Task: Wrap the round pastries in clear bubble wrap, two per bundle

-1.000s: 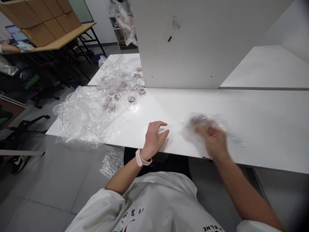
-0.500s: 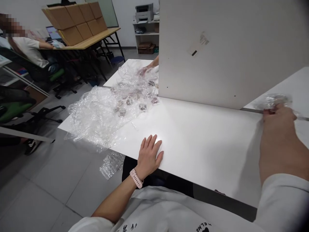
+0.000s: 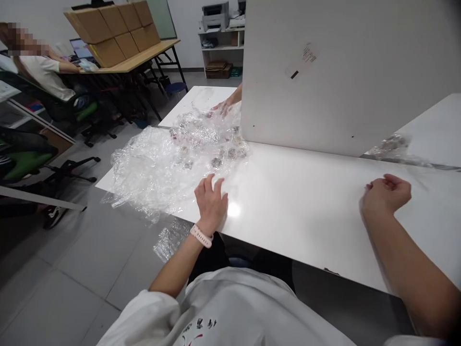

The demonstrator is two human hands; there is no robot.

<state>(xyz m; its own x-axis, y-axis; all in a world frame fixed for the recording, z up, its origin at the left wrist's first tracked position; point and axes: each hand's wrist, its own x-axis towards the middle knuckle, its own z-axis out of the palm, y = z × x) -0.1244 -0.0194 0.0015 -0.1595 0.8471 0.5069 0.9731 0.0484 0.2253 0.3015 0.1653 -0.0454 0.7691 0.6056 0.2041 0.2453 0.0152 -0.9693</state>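
My left hand is over the white table near its front edge, fingers spread and slightly bent, holding nothing. Just beyond its fingertips lies a spread of clear plastic wrap, with several small dark items showing through it. On the right, my right hand hovers above the table with its fingers curled in loosely; no object shows in it. Past that hand, a small clear-wrapped bundle rests by the seam at the table's far side.
An upright white panel stands across the table. Behind its left edge another person's hand touches the wrap. Plastic wrap hangs off the front edge. A seated person, cardboard boxes and a printer are in the background.
My right hand has let go of the wrapped bundle and moved left and nearer to me. My left hand has shifted left, closer to the plastic wrap, its fingers now more bent.
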